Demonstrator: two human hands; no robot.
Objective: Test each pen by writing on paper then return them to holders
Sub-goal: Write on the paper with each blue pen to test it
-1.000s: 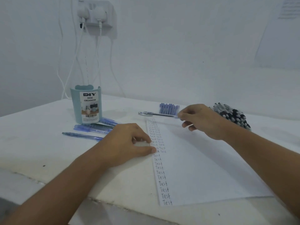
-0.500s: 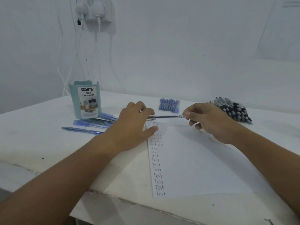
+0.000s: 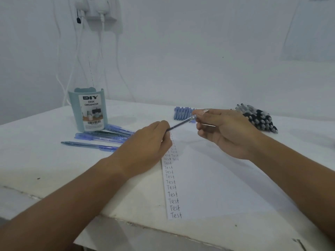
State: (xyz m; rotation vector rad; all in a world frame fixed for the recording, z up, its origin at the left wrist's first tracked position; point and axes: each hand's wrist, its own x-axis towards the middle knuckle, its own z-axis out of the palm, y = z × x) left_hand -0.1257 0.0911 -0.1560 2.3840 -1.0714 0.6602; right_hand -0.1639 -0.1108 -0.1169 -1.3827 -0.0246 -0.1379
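White walls back a white counter [image 3: 45, 160], with a socket and hanging cables high on the left. At far left stands a teal desk organizer [image 3: 88, 110], upright, labelled "DIY DESK ORGANIZER". Several loose blue pens [image 3: 101, 137] lie flat just in front of and beside its base. Next, the left forearm enters from the bottom left corner and reaches diagonally up to the left hand [image 3: 145, 147], back facing the camera, its fingers curled around the lower end of a pen [image 3: 181, 124]. The pen slants upward to the right, lifted above the top edge of a sheet of paper [image 3: 226, 178] that carries a column of handwritten "Test" words down its left margin. Behind the pen lies a row of blue pen caps [image 3: 181, 113]. The right hand [image 3: 226, 131] pinches the pen's upper end between thumb and fingers, palm turned partly leftward; its forearm runs off to the lower right. Behind this hand, at far right, rests a pile of black-and-clear pens [image 3: 259, 118].
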